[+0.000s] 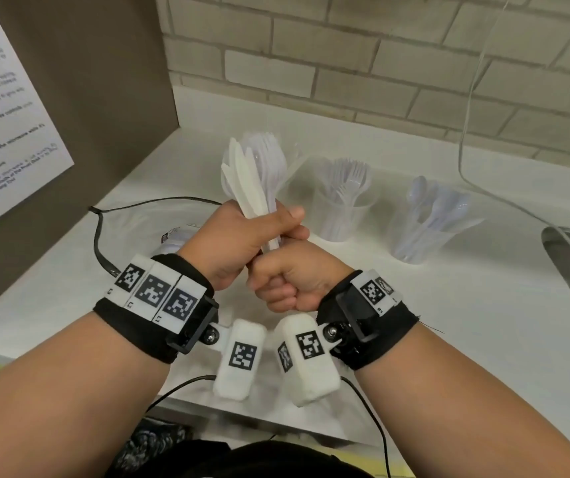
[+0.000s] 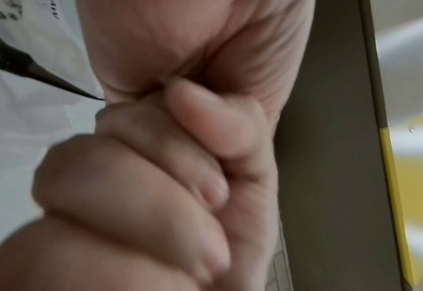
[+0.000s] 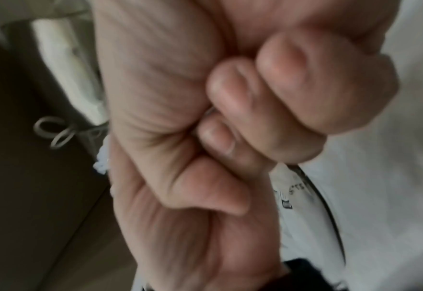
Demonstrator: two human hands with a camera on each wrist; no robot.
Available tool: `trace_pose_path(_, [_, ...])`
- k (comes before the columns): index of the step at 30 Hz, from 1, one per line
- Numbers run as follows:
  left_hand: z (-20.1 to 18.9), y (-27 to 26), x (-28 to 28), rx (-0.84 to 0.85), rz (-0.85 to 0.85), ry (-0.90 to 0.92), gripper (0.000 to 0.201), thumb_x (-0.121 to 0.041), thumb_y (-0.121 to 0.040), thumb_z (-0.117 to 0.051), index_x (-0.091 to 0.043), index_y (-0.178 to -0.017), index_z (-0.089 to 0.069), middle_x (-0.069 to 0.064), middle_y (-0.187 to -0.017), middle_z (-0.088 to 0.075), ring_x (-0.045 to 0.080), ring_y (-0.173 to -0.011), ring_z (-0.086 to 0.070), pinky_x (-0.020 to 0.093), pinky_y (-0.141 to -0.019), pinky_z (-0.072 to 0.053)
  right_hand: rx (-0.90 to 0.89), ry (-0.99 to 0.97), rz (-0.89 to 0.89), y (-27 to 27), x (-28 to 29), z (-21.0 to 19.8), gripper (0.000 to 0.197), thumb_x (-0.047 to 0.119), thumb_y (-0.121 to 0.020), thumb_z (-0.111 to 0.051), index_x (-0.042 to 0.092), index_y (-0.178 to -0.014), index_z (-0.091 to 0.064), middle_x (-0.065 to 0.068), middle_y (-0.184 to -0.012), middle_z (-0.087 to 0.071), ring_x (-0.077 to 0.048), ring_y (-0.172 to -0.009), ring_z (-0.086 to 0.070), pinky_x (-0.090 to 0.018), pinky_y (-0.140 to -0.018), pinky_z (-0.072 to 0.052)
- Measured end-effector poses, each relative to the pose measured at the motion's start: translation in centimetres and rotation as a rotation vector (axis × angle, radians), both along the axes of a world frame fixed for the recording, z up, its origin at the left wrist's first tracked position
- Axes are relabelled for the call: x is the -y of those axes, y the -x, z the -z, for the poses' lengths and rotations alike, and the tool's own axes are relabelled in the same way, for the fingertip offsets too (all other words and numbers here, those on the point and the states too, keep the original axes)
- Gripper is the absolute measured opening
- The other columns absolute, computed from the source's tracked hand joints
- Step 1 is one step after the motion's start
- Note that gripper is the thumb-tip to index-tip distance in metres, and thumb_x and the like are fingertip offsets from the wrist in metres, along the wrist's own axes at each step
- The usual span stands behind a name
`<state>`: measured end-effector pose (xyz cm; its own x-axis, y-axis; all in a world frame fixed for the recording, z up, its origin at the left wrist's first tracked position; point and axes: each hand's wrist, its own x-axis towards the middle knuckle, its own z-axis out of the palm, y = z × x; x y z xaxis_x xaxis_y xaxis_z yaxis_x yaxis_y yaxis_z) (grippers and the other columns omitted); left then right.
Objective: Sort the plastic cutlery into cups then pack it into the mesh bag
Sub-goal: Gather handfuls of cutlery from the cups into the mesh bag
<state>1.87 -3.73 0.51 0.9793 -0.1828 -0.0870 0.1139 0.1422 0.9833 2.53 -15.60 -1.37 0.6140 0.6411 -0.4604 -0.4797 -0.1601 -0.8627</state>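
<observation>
Left hand [image 1: 238, 236] curled tight round a bunch of white knives and forks [image 1: 256, 174], thumb lying across the front. Right hand [image 1: 294, 281] closed in a fist just under the left one, knuckles touching it, wrapped round the bottom ends of the same bunch. Bunch standing almost straight up out of the top of the left fingers, tips fanned out a little, knives in front, forks behind. Both hands held up off the white counter [image 1: 466, 305].

Past the fingertips, a little to the right: a clear cup of forks [image 1: 344, 205], standing up. Further right of that, well apart from the hands: a clear cup of spoons [image 1: 428, 222], also standing, spoon bowls leaning out over the rim. To the left of the left fingers and behind them: something see-through with a small label [image 1: 173, 234], too blurry to say if it is the mesh bag. A black cable [image 1: 99, 236] curving round beside it.

In the left wrist view, only curled fingers [image 2: 155, 177] pressed into the palm, very close and blurry; nothing of the bunch seen between them. In the right wrist view, the same: fingers [image 3: 230, 94] folded tight against the palm, with only a thin pale sliver showing in the gap.

Behind everything, a pale brick wall [image 1: 380, 56]. On the far left, a brown board with a printed paper sheet [image 1: 4, 115].
</observation>
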Motion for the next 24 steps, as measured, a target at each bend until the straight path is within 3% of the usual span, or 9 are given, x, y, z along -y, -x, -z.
trace_pose_path(2, [-0.2, 0.1, -0.6, -0.012, 0.163, 0.126, 0.015, -0.016, -0.075, -0.077, -0.012, -0.067, -0.065, 0.011, -0.075, -0.072, 0.029, -0.100, -0.069, 0.031, -0.078, -0.056, -0.108, -0.127, -0.112, 0.1, 0.4, 0.0, 0.037, -0.003, -0.068, -0.050, 0.017, -0.043, -0.033, 0.003, -0.035, -0.024, -0.005, -0.026, -0.021, -0.011, -0.037, -0.013])
trace_pose_path(4, [-0.4, 0.2, -0.9, 0.013, 0.227, 0.158, 0.018, -0.016, -0.070, -0.078, -0.009, -0.064, -0.062, 0.009, -0.066, -0.068, 0.031, -0.100, -0.069, 0.029, -0.077, -0.056, -0.108, -0.162, -0.151, 0.4, 0.1, 0.1, 0.030, 0.002, -0.066, -0.056, 0.015, -0.046, -0.039, 0.002, -0.037, -0.030, -0.007, -0.028, -0.026, -0.012, -0.037, -0.019])
trace_pose_path(7, [-0.7, 0.1, -0.3, 0.052, 0.005, 0.110, 0.023, -0.015, -0.078, -0.070, -0.006, -0.063, -0.055, 0.003, -0.054, -0.060, 0.025, -0.083, -0.072, 0.032, -0.069, -0.056, 0.178, 0.049, -0.045, 0.3, -0.3, -0.7, 0.008, 0.013, -0.068, -0.069, 0.012, -0.066, -0.061, -0.003, -0.059, -0.059, -0.015, -0.054, -0.057, -0.026, -0.055, -0.047])
trace_pose_path(9, [-0.6, -0.2, -0.4, 0.005, -0.226, 0.177, 0.020, -0.014, -0.081, -0.071, -0.008, -0.067, -0.058, 0.001, -0.051, -0.058, 0.022, -0.066, -0.070, 0.033, -0.064, -0.056, 0.384, 0.264, 0.024, -0.5, 0.5, -1.6, 0.031, 0.030, -0.064, -0.076, 0.016, -0.090, -0.067, -0.001, -0.084, -0.070, -0.018, -0.080, -0.065, -0.033, -0.075, -0.053])
trace_pose_path(10, [-0.6, -0.5, -0.6, -0.017, -0.317, 0.189, 0.018, -0.014, -0.082, -0.072, -0.009, -0.070, -0.059, 0.000, -0.050, -0.058, 0.021, -0.059, -0.067, 0.033, -0.061, -0.056, 0.446, 0.324, 0.099, -0.9, 0.9, -2.2, 0.041, 0.036, -0.060, -0.077, 0.018, -0.096, -0.066, -0.001, -0.090, -0.070, -0.018, -0.086, -0.065, -0.035, -0.078, -0.053])
trace_pose_path(14, [-0.2, -0.6, -1.0, -0.085, -0.334, -0.007, 0.013, -0.016, -0.079, -0.076, -0.011, -0.083, -0.064, -0.002, -0.052, -0.061, 0.014, -0.048, -0.060, 0.035, -0.059, -0.058, 0.599, 0.182, 0.538, -1.5, 1.2, -3.9, 0.026, 0.025, -0.069, -0.078, 0.020, -0.086, -0.060, 0.000, -0.080, -0.057, -0.013, -0.069, -0.054, -0.025, -0.058, -0.044])
trace_pose_path(17, [0.0, -0.2, -0.4, -0.098, -0.225, -0.064, 0.017, -0.011, -0.079, -0.074, -0.015, -0.095, -0.070, -0.004, -0.060, -0.067, 0.012, -0.048, -0.060, 0.027, -0.052, -0.054, 0.698, 0.235, 0.485, -1.4, 0.2, -4.2, 0.028, 0.030, -0.074, -0.079, 0.012, -0.093, -0.066, 0.001, -0.079, -0.061, -0.008, -0.066, -0.057, -0.017, -0.055, -0.045])
trace_pose_path(21, [0.3, -0.1, -0.4, -0.096, -0.129, -0.084, 0.021, 0.000, -0.079, -0.070, -0.013, -0.095, -0.069, -0.002, -0.062, -0.070, 0.013, -0.053, -0.064, 0.027, -0.054, -0.056, 0.700, 0.253, 0.452, -1.5, -0.4, -3.6, 0.035, 0.025, -0.073, -0.081, -0.004, -0.086, -0.067, -0.015, -0.082, -0.070, -0.022, -0.073, -0.065, -0.034, -0.070, -0.055])
trace_pose_path(24, [0.5, 0.2, -0.9, -0.069, -0.027, -0.036, 0.033, -0.005, -0.074, -0.076, -0.008, -0.105, -0.067, 0.005, -0.075, -0.072, 0.019, -0.066, -0.068, 0.032, -0.064, -0.059, 0.636, 0.208, 0.434, -1.8, 0.1, -3.4, 0.035, 0.020, -0.080, -0.075, -0.012, -0.085, -0.062, -0.010, -0.068, -0.059, -0.015, -0.059, -0.055, -0.024, -0.054, -0.047])
